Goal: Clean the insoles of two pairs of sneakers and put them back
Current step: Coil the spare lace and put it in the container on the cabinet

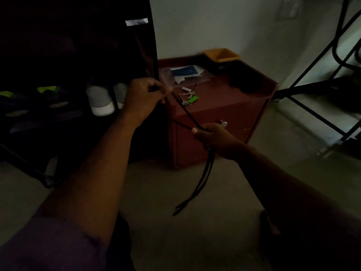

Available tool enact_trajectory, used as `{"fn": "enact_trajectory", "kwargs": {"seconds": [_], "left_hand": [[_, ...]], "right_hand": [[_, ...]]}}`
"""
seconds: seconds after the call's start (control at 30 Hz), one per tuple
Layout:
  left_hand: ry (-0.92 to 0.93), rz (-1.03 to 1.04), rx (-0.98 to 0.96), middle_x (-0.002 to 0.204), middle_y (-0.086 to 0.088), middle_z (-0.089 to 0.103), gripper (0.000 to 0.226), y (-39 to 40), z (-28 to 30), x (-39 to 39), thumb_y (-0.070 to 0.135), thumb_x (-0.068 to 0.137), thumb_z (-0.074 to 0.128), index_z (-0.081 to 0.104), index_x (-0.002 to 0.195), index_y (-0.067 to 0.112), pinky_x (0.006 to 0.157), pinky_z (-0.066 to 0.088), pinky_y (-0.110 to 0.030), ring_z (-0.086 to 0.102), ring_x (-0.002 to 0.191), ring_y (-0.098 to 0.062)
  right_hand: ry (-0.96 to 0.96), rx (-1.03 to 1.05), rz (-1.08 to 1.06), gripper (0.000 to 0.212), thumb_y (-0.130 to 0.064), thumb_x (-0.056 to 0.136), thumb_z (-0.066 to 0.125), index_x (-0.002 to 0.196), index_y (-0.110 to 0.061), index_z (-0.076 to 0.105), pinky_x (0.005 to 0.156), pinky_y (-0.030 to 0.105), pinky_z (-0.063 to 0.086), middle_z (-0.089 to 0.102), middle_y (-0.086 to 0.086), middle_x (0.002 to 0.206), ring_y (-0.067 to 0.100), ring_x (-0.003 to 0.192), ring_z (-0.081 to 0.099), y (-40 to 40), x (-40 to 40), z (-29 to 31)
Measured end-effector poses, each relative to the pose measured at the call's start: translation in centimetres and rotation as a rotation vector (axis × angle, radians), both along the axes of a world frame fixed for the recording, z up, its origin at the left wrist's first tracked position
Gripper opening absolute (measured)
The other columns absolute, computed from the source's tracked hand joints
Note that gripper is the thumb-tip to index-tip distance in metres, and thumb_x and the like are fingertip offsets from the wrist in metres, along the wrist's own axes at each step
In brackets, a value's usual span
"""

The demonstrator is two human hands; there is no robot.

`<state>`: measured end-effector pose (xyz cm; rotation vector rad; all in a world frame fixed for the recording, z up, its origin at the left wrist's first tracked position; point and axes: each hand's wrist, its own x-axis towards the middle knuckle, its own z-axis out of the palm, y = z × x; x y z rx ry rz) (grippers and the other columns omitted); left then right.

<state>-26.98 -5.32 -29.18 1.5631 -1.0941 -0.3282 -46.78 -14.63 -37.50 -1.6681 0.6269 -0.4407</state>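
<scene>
- Pretty dark shot, but the left hand (145, 94) is curled up, pinching one end of a black shoelace (188, 115) between thumb and fingers.
- Right hand (215, 137) sits lower and to the right, fingers wrapped round the same lace. It runs taut between the two hands, and the rest dangles below the right hand as a doubled loop just above the floor (156, 192).
- Just left of the left hand: a pair of grey sneakers with white toe caps (102, 101) on a dark shoe rack (39, 124). Further left on the same shelf, a dark pair with neon yellow bits (46, 94). Can't make out any insoles.
- Right behind both hands is a dark red cabinet (224, 114), its top serving as a worktop. The lace crosses in front of its near corner.
- On it, just past the left hand: keys with a green tag (190, 98), a clear bag with a blue card (186, 72), a yellow-rimmed tub (221, 55) at the back.
- Far right of the right hand: a black metal frame (322, 75).
</scene>
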Motion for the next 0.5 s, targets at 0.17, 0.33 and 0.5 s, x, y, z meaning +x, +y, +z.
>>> {"fn": "enact_trajectory", "kwargs": {"seconds": [0.17,0.33,0.5], "left_hand": [[0.202,0.333,0.022,0.041,0.011,0.052,0.031,0.4,-1.6,4.7,0.027,0.090,0.069,0.056,0.063,0.020,0.041,0.032,-0.015,0.042,0.036,-0.001],[-0.054,0.474,0.285,0.064,-0.015,0.068,0.029,1.1,-5.3,7.4,0.026,0.080,0.076,0.070,0.072,-0.002,0.056,0.043,-0.034,0.062,0.061,-0.032],[-0.183,0.451,0.390,0.086,-0.023,0.070,0.028,1.9,-5.2,7.5,0.024,0.083,0.075,0.073,0.085,-0.004,0.068,0.049,-0.038,0.068,0.082,-0.035]], "right_hand": [[0.058,-0.035,-0.060,0.025,-0.021,0.093,0.061,0.069,-0.012,0.062,0.055,0.029,0.037,0.040,-0.007,0.051,0.009,0.046,0.036,-1.2,-1.4,0.4],[0.174,-0.181,-0.032,0.023,-0.021,0.086,0.070,0.066,-0.011,0.064,0.045,0.022,0.039,0.043,0.010,0.059,0.018,0.051,0.041,-1.9,-2.3,2.1],[0.221,-0.229,-0.046,0.030,-0.019,0.087,0.068,0.074,0.007,0.060,0.044,0.021,0.030,0.038,-0.003,0.051,0.008,0.044,0.035,-3.4,-4.2,3.8]]}}
